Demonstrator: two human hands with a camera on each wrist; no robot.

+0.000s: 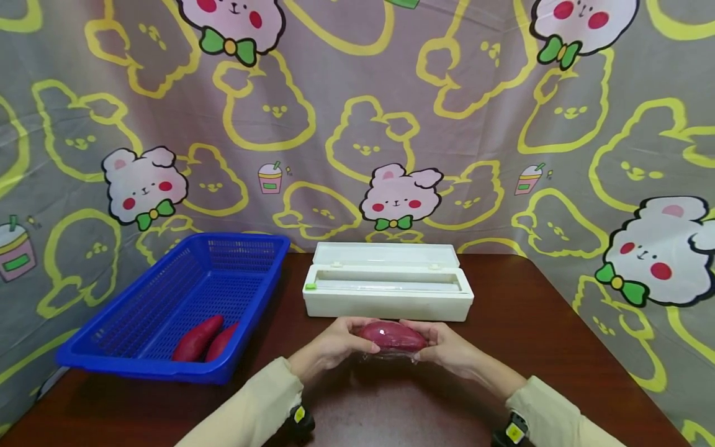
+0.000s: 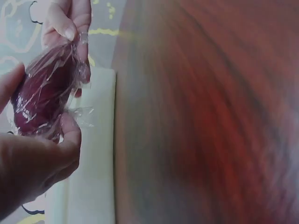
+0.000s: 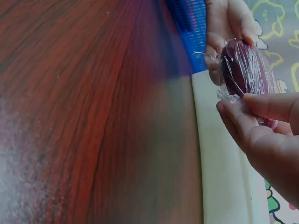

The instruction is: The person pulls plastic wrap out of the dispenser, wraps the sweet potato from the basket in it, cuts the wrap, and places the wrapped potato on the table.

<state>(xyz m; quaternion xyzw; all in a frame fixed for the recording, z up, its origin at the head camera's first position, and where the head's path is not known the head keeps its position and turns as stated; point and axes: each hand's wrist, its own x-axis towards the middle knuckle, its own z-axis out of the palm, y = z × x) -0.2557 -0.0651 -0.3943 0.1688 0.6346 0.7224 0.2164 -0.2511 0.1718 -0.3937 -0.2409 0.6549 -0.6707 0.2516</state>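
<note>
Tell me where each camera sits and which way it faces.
Head: worn on the head, facing forward and down at the red vegetable, white box, blue basket; left hand, right hand, sleeves show.
Left wrist: worn there, facing the vegetable, box and tabletop; left hand near, right hand beyond.
Right wrist: worn there, facing the same things; right hand near, left hand beyond.
Both wrist views share the vegetable and both hands.

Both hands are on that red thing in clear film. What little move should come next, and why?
Probably the left hand should press the loose film flat against the red tuber while the right hand steadies the other end: the wrist views show crumpled film sticking out beside each hand, and both hands hold the tuber.
</note>
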